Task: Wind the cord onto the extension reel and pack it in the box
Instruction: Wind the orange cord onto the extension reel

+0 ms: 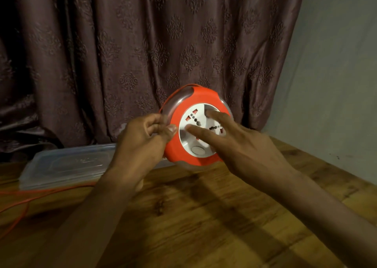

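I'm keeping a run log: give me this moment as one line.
stage: winding | left hand: grips reel rim | right hand: fingers on white hub | cord: loose on table | box: behind

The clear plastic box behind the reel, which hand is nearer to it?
Left. The left hand is just right of the box, gripping the reel; the right hand is beyond it.
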